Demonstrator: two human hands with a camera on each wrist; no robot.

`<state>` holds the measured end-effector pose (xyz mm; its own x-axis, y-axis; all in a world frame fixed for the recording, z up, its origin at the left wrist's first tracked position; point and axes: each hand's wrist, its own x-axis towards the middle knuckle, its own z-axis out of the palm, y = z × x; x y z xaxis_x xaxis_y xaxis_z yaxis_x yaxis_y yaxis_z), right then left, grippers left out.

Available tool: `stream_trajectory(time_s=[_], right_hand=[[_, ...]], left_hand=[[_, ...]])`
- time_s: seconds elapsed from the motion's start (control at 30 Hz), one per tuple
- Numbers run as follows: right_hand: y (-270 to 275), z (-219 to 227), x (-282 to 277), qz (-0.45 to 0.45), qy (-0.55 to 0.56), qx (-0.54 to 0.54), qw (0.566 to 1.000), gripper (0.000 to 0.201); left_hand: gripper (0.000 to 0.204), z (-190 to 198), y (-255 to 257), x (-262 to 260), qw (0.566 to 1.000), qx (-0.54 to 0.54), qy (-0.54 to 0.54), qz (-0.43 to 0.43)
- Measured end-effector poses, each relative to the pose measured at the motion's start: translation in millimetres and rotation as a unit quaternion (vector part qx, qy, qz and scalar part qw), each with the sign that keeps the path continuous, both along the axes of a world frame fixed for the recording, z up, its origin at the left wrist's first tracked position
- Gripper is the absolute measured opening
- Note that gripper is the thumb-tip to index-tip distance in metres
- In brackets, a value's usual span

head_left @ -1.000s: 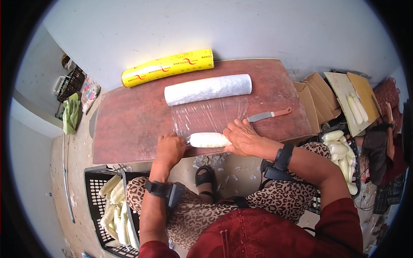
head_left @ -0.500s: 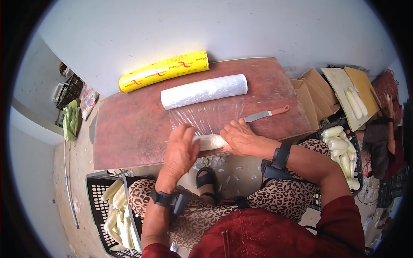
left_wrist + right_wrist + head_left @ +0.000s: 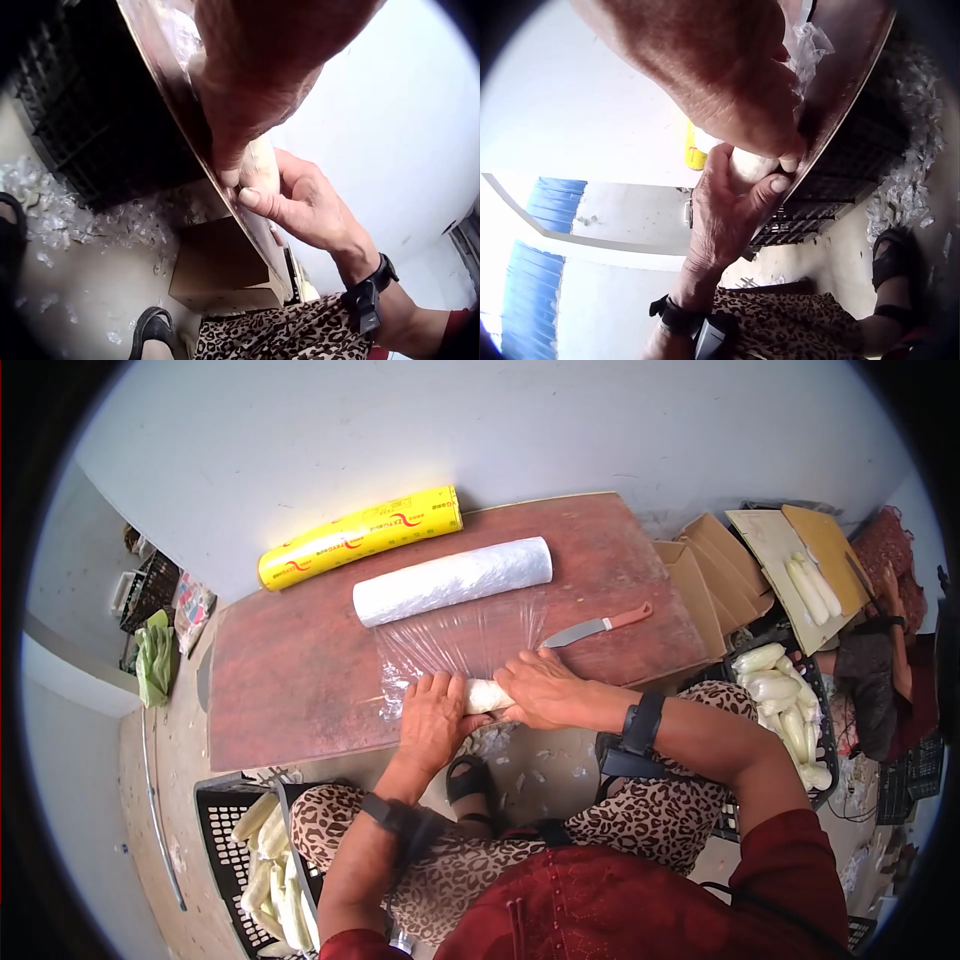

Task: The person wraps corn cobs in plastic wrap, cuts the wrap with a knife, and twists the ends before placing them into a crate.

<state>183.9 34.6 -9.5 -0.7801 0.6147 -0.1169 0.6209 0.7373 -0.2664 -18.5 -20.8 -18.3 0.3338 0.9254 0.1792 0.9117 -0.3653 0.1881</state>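
A pale, elongated vegetable (image 3: 487, 696) lies near the front edge of the table, between my two hands. My left hand (image 3: 432, 718) grips its left part, fingers over the top and thumb at the near side. On the other end, my right hand (image 3: 545, 690) holds it in the same way, with the thumb (image 3: 255, 198) showing in the left wrist view. Clear cling film (image 3: 455, 640) stretches from a white film roll (image 3: 455, 580) down to the vegetable. Both hands hide much of the vegetable's surface.
A knife with a reddish handle (image 3: 628, 615) lies right of the film. Behind the roll is a yellow printed roll (image 3: 360, 538). Crates with similar pale vegetables stand at left (image 3: 222, 825) and right (image 3: 826, 745). Cardboard boxes (image 3: 715, 575) sit beside the table (image 3: 270, 680).
My left hand lifted off the vegetable's left end, then came back down over it, farther right. The film now gathers toward the vegetable; the right hand kept its grip.
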Motion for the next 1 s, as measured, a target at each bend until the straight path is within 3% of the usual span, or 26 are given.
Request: stream_trajectory(time_s=[0.2,0.3,0.4,0.5,0.6,0.7,1.0], right_hand=[[10,4,30,-0.011,0.149,-0.124,0.981,0.027],[25,7,45,-0.06,0.125,-0.116,0.984,0.024],[49,14,54,-0.173,-0.016,-0.117,0.978,0.025],[52,19,64,-0.157,0.015,-0.084,0.984,0.028],[40,19,64,-0.084,0.068,-0.091,0.99,0.032],[28,23,58,-0.044,0.046,-0.131,0.989,0.028],[26,2,58,-0.031,0.013,-0.103,0.994,0.011]], left_hand=[[0.061,-2,-1,-2,1.0,0.022,-0.012,-0.019],[0.061,-1,-3,-3,1.0,0.018,-0.012,-0.019],[0.062,1,-3,-2,1.0,0.01,-0.013,-0.017],[0.062,2,-3,-2,1.0,0.006,-0.013,-0.016],[0.061,1,-3,-2,1.0,0.003,-0.015,-0.015],[0.06,3,-3,-2,1.0,-0.002,-0.016,-0.013],[0.06,3,-3,-1,1.0,0.005,-0.02,-0.014]])
